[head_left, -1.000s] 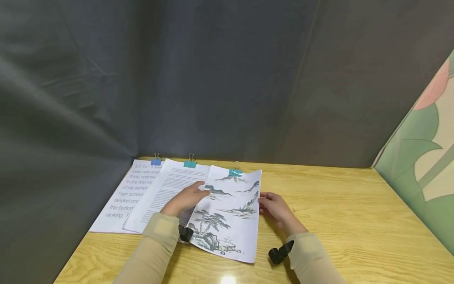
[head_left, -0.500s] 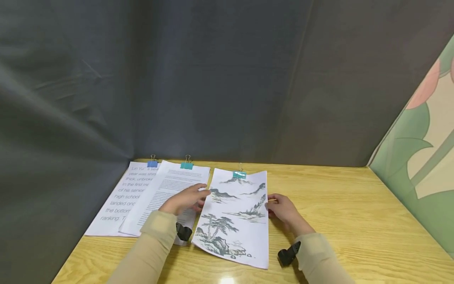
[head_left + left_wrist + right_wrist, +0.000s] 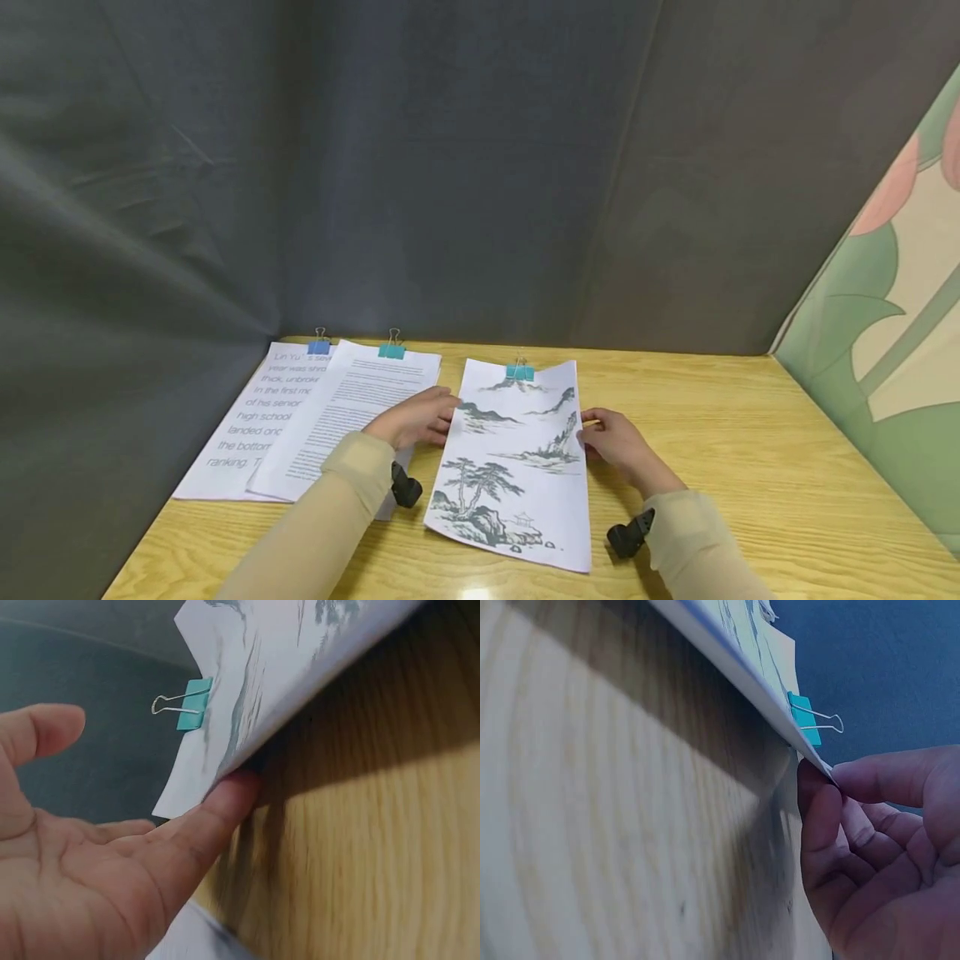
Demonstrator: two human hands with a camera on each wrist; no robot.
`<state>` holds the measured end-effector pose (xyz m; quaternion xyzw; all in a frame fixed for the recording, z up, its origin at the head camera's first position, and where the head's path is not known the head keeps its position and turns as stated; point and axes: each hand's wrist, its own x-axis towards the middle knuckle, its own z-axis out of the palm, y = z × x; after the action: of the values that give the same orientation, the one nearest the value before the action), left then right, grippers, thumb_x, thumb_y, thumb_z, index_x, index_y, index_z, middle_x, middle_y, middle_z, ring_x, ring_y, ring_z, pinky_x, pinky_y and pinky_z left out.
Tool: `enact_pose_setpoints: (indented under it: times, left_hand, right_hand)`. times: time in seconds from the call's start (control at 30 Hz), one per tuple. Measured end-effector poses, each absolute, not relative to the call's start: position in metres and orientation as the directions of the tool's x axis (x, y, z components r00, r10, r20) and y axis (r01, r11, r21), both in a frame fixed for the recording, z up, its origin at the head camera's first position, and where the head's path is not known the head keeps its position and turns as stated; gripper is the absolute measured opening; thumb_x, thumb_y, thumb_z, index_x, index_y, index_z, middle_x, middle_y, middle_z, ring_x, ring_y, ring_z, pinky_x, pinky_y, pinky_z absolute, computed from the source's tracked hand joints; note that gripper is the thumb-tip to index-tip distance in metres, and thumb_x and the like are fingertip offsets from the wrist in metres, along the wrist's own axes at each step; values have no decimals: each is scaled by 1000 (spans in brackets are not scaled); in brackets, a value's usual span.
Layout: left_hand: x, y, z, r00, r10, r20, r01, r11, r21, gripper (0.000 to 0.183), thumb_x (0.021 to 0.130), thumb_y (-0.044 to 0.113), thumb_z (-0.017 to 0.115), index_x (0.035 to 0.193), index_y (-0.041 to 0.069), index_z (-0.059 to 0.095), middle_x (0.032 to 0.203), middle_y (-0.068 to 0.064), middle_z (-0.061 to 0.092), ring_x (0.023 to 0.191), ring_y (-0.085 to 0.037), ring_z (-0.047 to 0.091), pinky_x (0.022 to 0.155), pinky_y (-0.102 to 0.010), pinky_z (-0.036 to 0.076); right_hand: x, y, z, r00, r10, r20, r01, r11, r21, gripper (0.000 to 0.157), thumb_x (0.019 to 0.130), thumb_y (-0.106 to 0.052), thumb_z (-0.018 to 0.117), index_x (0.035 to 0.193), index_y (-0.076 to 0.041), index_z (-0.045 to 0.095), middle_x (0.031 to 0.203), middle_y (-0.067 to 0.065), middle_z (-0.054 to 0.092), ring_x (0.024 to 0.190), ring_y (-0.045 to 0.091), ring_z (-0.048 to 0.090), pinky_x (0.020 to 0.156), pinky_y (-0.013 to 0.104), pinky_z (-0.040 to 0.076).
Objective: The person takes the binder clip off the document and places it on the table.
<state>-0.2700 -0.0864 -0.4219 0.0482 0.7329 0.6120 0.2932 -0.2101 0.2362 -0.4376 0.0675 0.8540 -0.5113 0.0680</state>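
Observation:
A clipped stack of paper with an ink landscape on its top sheet is held slightly tilted over the wooden table, its long edges between my hands. A teal binder clip bites its far edge. My right hand pinches the right edge between thumb and fingers, as the right wrist view shows up close. On the opposite side, my left hand has its fingers extended, with a fingertip under the left edge and the thumb away from the paper.
To the left lies a text stack with a teal clip, overlapping a large-print stack with a blue clip. A dark curtain stands behind the table. A floral panel borders the right.
The landscape stack has shifted right, away from the text stack, leaving a strip of table between them. Both hands have travelled right with it. The left thumb and fingers remain at its edge.

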Motion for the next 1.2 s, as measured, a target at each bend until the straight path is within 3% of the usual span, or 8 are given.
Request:
enact_pose_setpoints:
  times: [0.1, 0.33, 0.5, 0.7, 0.8, 1.03, 1.13, 1.2]
  left_hand:
    - [-275, -78, -425, -829, 422, -368, -295, 229, 928, 74, 109, 22, 49, 162, -6, 6, 152, -40, 33, 136, -50, 44, 99, -50, 50]
    - [-289, -59, -429, -835, 400, -379, -306, 236, 922, 59, 107, 18, 50, 156, -7, 29, 148, -37, 37, 125, -43, 53, 95, -47, 52]
    - [-298, -46, -426, -841, 414, -348, -257, 261, 931, 60, 108, 14, 50, 157, -11, 26, 146, -33, 41, 124, -40, 54, 93, -44, 53]
    - [-304, -26, -427, -870, 383, -310, -207, 288, 935, 60, 107, 11, 51, 157, -10, 26, 142, -27, 51, 103, -29, 62, 77, -33, 57]
    - [-310, -16, -428, -887, 352, -299, -197, 296, 935, 58, 106, 10, 53, 156, -9, 32, 133, -24, 58, 90, -22, 61, 71, -28, 57]
    - [-317, 3, -433, -915, 313, -254, -147, 327, 933, 47, 104, 7, 54, 147, -9, 47, 112, -16, 63, 78, -18, 58, 63, -25, 53]
    - [-319, 8, -435, -919, 328, -218, -82, 381, 921, 35, 104, 5, 54, 136, -7, 59, 93, -11, 59, 70, -17, 54, 60, -25, 50]
    - [-321, 12, -436, -917, 348, -195, -35, 416, 909, 20, 104, 4, 53, 116, -6, 65, 81, -8, 55, 66, -16, 52, 59, -25, 48]
  right_hand:
    - [-208, 240, -437, -981, 50, -189, 191, 469, -862, 31, 98, -1, 57, 126, 12, 59, 99, 17, 65, 83, 24, 62, 74, 35, 56]
    - [-203, 250, -433, -982, 50, -183, 184, 482, -856, 32, 98, -1, 58, 127, 14, 58, 98, 17, 65, 82, 24, 62, 74, 36, 56]
    - [-203, 260, -428, -983, 45, -176, 174, 518, -838, 32, 98, 1, 57, 127, 15, 57, 97, 17, 64, 82, 24, 60, 73, 35, 55]
    - [-198, 276, -428, -982, 47, -183, 180, 528, -830, 31, 98, 1, 56, 126, 16, 56, 96, 16, 63, 80, 24, 60, 72, 34, 54]
    - [-196, 283, -428, -984, 47, -174, 172, 534, -828, 31, 98, 2, 56, 125, 16, 56, 93, 15, 62, 79, 23, 59, 71, 35, 53]
    - [-192, 294, -428, -986, 50, -160, 158, 589, -793, 30, 98, 0, 56, 125, 15, 57, 91, 13, 61, 78, 23, 57, 70, 34, 49]
    - [-191, 298, -427, -986, 59, -156, 159, 616, -772, 31, 98, 0, 56, 125, 14, 58, 93, 13, 61, 80, 23, 57, 70, 34, 49]
    - [-190, 301, -427, -986, 60, -154, 157, 631, -759, 31, 97, 0, 56, 125, 13, 58, 95, 14, 62, 82, 23, 57, 71, 34, 50]
